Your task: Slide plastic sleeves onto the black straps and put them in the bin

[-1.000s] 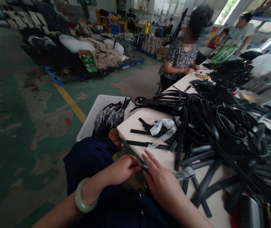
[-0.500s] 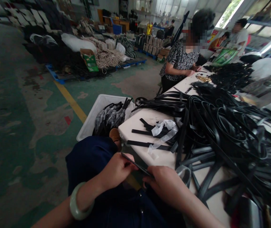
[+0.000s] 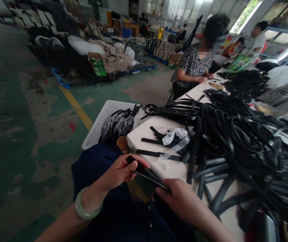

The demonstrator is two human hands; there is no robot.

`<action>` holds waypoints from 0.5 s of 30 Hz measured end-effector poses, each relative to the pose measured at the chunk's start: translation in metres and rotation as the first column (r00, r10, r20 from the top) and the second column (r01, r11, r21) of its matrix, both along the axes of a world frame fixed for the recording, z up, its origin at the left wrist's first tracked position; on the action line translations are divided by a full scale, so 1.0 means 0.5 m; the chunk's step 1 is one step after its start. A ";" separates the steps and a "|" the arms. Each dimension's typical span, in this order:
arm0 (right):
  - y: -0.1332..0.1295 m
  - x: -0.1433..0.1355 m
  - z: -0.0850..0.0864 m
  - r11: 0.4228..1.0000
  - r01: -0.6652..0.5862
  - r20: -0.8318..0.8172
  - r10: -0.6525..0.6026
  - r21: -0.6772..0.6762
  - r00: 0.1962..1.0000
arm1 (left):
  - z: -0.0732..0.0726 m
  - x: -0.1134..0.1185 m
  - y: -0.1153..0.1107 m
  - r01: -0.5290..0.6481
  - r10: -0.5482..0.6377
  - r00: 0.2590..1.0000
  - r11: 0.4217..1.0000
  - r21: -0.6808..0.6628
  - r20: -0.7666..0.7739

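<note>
I am watching the black strap sitting higher and flatter than half a second ago: its left end is now lifted clear above the lap, where before it was a thin edge-on line between the hands. The left hand is turned more palm-up than before, and the right hand is lying a little lower toward the bottom edge.

On the left, the green bracelet is circling the left wrist. The left fingers are curling round the strap's near end, thumb on top, pinching it; the end is poking out just past the thumb. From there the strap is running down to the right, in the air over the dark blue lap, and its other end is disappearing under the right fingers, which are closing over it. So both hands are gripping the one strap, with its middle stretched free between them.

Behind the left hand, the white bin is standing on the floor with wrapped bundles inside. Further right, the white surface is carrying loose straps and a clear plastic scrap, and the big strap pile is spreading beyond. A co-worker is working at the far end.
</note>
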State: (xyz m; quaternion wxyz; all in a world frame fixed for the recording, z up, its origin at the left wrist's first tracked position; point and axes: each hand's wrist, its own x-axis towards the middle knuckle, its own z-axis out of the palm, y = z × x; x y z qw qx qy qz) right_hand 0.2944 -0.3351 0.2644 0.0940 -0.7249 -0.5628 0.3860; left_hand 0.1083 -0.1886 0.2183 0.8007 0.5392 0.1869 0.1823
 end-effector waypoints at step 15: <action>-0.001 -0.035 -0.038 0.983 0.156 -0.247 -0.129 0.095 0.960 | 0.086 0.008 -0.010 -0.313 0.385 0.911 0.880 0.357 -0.150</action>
